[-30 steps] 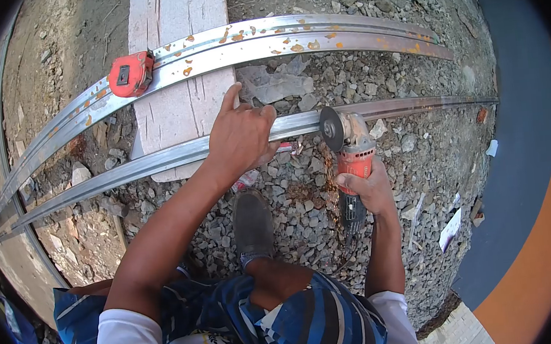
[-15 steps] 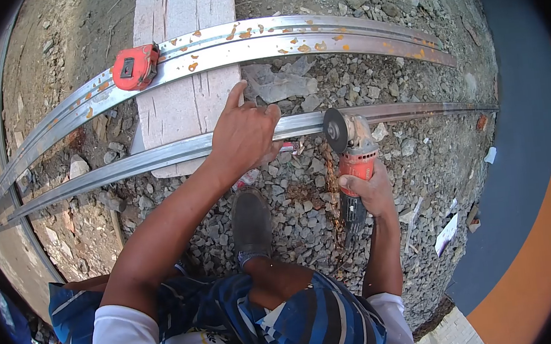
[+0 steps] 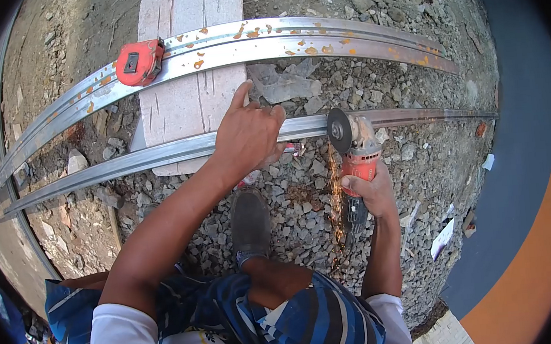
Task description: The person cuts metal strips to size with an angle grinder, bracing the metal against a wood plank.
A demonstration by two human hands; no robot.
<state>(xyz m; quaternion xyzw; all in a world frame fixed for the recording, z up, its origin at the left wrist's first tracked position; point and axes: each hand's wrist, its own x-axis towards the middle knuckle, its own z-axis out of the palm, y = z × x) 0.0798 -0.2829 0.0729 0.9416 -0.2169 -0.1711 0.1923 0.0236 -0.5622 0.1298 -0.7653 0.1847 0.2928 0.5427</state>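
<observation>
My right hand is wrapped round the body of a red and black angle grinder. The grinder's disc meets the nearer metal channel, and orange sparks stream down from the contact. My left hand grips that same channel just left of the disc, its index finger stretched out over the pale board. Beyond it lies a second, rust-spotted metal channel, with a red tape measure resting on it.
The pale board lies under both channels. Grey gravel covers the ground around my shoe. A piece of clear plastic lies between the channels. On the right is a grey and orange surface, with a white paper scrap near it.
The spark stream below the disc has grown brighter and longer. The view has shifted slightly; both hands keep their hold and the disc stays at the channel.
</observation>
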